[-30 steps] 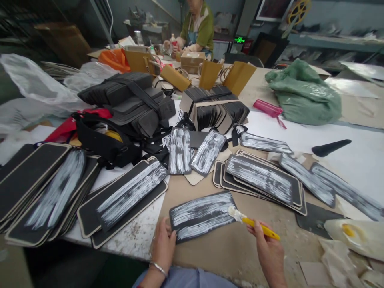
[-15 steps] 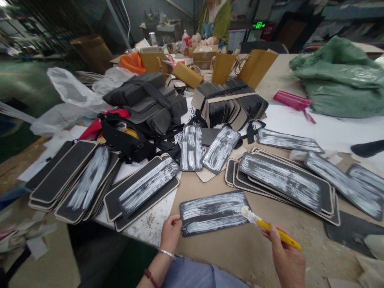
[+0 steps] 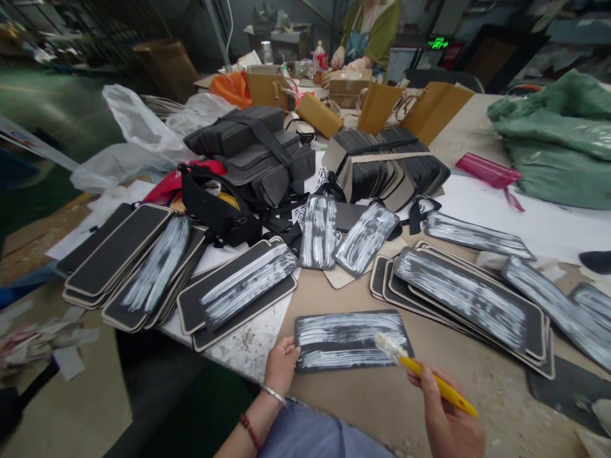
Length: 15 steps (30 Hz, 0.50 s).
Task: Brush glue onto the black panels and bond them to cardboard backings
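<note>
A black rectangular piece (image 3: pixel 351 340) streaked with white glue lies on the brown table (image 3: pixel 382 401) in front of me. My left hand (image 3: pixel 281 364) pinches its left end, fingers closed on the edge. My right hand (image 3: pixel 449 420) grips a yellow-handled brush (image 3: pixel 424 374). The brush's white bristles rest on the piece's right end.
Stacks of glue-streaked black pieces (image 3: pixel 470 296) lie right of the piece, more stacks (image 3: pixel 143 270) to the left over the table edge. Behind are black bags (image 3: pixel 252 159), brown paper bags (image 3: pixel 429 108), a green plastic sack (image 3: pixel 558 140) and a person (image 3: pixel 370 32) working at the far end.
The view has swung left. The brush has slid a little along the piece's right end; my left hand stays on the left end.
</note>
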Available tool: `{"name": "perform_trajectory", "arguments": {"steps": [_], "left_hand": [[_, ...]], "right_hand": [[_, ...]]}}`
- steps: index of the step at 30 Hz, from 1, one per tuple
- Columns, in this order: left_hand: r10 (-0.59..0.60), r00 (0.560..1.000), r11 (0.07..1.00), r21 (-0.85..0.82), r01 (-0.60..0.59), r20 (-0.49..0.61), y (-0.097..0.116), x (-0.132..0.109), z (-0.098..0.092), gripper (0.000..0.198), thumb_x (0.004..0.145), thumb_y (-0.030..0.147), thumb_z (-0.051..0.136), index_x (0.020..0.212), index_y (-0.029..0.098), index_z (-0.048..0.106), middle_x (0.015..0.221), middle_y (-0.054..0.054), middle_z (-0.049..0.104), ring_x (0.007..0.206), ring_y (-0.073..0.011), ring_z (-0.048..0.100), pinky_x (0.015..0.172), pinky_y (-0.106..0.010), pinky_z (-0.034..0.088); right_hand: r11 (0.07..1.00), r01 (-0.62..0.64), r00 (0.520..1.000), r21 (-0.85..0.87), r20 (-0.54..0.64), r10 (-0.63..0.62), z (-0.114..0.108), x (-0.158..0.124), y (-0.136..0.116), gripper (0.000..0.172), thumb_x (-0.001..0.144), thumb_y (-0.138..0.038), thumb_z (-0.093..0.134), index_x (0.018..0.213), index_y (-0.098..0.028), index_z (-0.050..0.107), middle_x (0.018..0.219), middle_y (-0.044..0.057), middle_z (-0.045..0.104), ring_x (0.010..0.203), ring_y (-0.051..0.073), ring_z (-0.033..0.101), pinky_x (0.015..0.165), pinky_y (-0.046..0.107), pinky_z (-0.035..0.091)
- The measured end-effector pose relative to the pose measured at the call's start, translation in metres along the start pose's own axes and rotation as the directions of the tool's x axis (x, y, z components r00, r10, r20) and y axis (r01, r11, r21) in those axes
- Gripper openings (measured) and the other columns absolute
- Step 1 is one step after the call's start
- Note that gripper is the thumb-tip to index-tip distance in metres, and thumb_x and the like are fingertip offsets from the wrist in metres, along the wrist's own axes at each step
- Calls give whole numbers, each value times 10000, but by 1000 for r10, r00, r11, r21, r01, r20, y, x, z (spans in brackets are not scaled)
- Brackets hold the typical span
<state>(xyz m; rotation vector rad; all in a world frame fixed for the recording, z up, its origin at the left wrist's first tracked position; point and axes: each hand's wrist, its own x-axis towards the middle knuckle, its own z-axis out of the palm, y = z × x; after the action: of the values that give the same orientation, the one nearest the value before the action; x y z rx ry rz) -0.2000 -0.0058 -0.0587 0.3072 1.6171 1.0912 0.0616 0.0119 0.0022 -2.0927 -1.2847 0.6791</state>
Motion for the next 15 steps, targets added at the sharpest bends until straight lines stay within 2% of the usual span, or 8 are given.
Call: {"name": "perform_trajectory", "arguments": {"steps": [1, 3, 6, 11, 15], "left_hand": [[0, 1000, 1000, -3, 0, 29, 0, 0, -2, 218, 520, 285, 629, 691, 155, 592, 634, -46, 663, 659, -209, 628, 629, -301, 475], [6, 997, 1000, -7, -5, 74, 1, 0, -5, 173, 543, 268, 599, 675, 156, 608, 653, -43, 670, 697, -213, 629, 658, -301, 476], [9, 992, 1000, -11, -7, 125, 3, 0, -9, 184, 577, 222, 541, 717, 151, 638, 699, -39, 683, 747, -215, 629, 691, -303, 477], [-13, 983, 1000, -16, 16, 183, 7, 2, -11, 285, 564, 158, 476, 778, 133, 664, 742, -44, 692, 762, -212, 627, 727, -311, 473], [-17, 977, 999, -29, 24, 214, 11, 4, -12, 306, 554, 169, 474, 791, 134, 664, 745, -47, 690, 779, -208, 622, 736, -309, 471]], "right_hand": [[994, 67, 995, 82, 65, -73, 8, -7, -11, 461, 736, -601, 472, 886, -198, 637, 861, 73, 678, 786, 239, 633, 667, 326, 500], [953, 189, 956, 238, 175, -234, 27, -21, -35, 368, 778, -516, 496, 881, -192, 639, 878, 76, 670, 784, 212, 633, 681, 303, 515], [885, 279, 893, 373, 239, -382, 59, -36, -65, 285, 824, -422, 484, 874, -189, 641, 870, 79, 661, 768, 193, 630, 698, 303, 524], [840, 320, 839, 438, 281, -466, 96, -46, -85, 238, 842, -357, 476, 906, -188, 632, 882, 71, 650, 792, 185, 626, 702, 296, 522], [846, 304, 837, 438, 301, -457, 103, -56, -83, 247, 845, -376, 479, 887, -187, 632, 853, 66, 647, 781, 181, 623, 693, 280, 519]]}}
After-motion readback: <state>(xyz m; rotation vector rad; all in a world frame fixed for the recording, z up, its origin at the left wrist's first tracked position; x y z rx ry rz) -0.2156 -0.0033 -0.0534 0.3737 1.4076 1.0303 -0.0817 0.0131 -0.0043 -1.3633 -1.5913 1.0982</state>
